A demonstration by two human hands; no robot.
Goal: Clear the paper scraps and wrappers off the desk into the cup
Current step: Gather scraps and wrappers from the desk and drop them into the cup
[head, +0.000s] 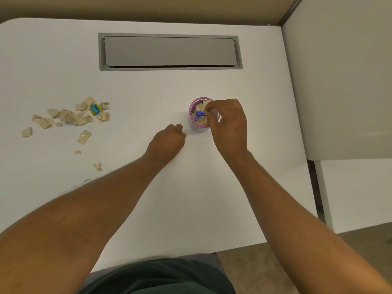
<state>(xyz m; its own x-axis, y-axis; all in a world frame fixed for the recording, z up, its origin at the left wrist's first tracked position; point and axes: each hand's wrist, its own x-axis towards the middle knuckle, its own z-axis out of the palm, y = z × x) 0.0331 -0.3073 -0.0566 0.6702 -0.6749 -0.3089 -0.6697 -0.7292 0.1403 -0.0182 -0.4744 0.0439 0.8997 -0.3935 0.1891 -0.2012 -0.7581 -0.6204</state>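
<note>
A small pink-rimmed cup (193, 124) stands mid-desk, filled with tan paper scraps and a blue wrapper (199, 113). My right hand (228, 122) hovers over its right side, fingertips pinched at the rim on a tan scrap. My left hand (167, 141) rests on the desk just left of the cup, fingers curled, a small tan scrap (185, 135) at its fingertips. A pile of torn tan paper scraps (67, 117) with a yellow-and-blue wrapper (95, 108) lies at the far left. Loose scraps (84, 136) trail toward the front edge.
A grey cable-tray flap (169, 52) is set into the white desk (148, 92) at the back. A white partition (339, 81) rises along the right side. The desk's front edge runs just above my lap.
</note>
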